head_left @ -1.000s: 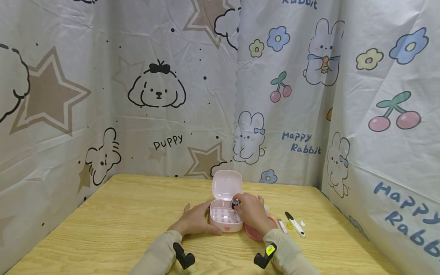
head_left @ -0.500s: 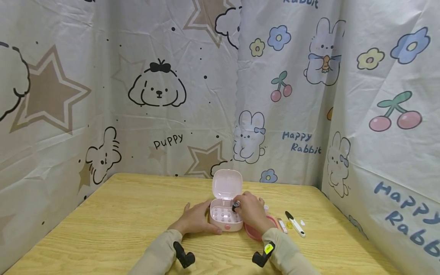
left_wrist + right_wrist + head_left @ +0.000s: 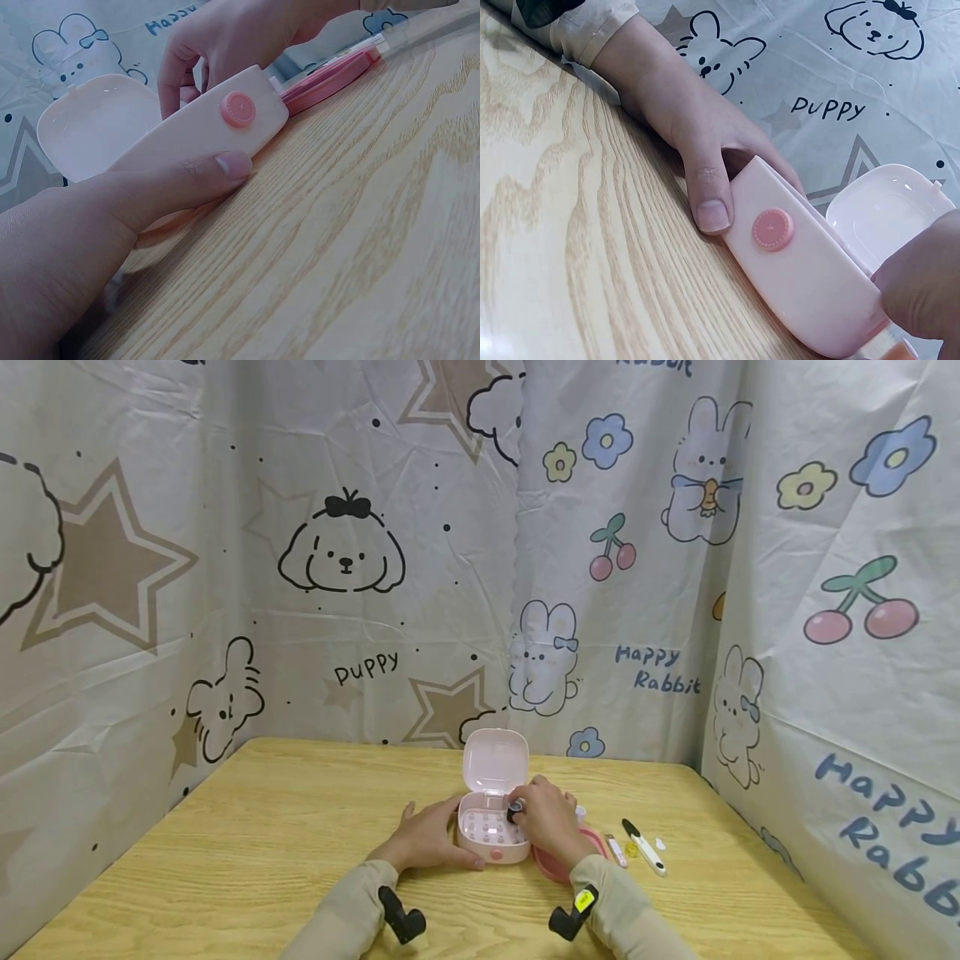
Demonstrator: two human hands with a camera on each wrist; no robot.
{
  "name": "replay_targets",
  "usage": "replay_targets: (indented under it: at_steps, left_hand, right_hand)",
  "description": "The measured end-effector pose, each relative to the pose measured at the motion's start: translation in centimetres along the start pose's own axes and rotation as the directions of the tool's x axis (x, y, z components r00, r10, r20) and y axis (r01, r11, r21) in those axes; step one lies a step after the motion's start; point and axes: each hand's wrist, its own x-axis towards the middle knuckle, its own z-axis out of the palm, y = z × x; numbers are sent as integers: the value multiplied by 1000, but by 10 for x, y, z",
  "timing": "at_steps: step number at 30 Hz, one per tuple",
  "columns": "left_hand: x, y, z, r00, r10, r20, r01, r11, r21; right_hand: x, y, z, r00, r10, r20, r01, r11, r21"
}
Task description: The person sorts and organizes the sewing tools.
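On the table stands a small pale pink box (image 3: 480,853), its lid (image 3: 495,762) raised at the back. Rows of short clear pegs (image 3: 491,827) line its inside. My left hand (image 3: 429,838) grips the box's left side; in the left wrist view the thumb (image 3: 202,180) lies along the front wall below a round pink button (image 3: 238,109). Over the right part of the box, my right hand (image 3: 551,814) pinches a small black spool (image 3: 513,812) at the back right corner. The fingers hide part of the spool, and both wrist views miss it.
Partly under my right wrist lies a flat red-pink tray or cover (image 3: 551,867). Farther right are a narrow white-and-pink piece (image 3: 617,852), a small yellow item (image 3: 632,850), a white-handled tool with a black tip (image 3: 645,848) and a white bit (image 3: 660,843). Printed curtains surround the table.
My right hand and the black spool have shifted very slightly, with the spool a touch lower toward the pegs. My left hand keeps its hold on the box.
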Motion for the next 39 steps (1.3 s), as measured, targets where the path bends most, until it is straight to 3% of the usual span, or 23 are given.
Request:
replay_targets:
  at_steps: [23, 39]
  left_hand:
    - [0, -2, 0, 1000, 5, 0, -5, 1000, -9]
    - [1, 0, 0, 1000, 7, -3, -7, 1000, -7]
  right_hand:
    - [-1, -1, 0, 1000, -24, 6, 24, 1000, 5]
    - [0, -2, -2, 999, 2, 34, -2, 1000, 4]
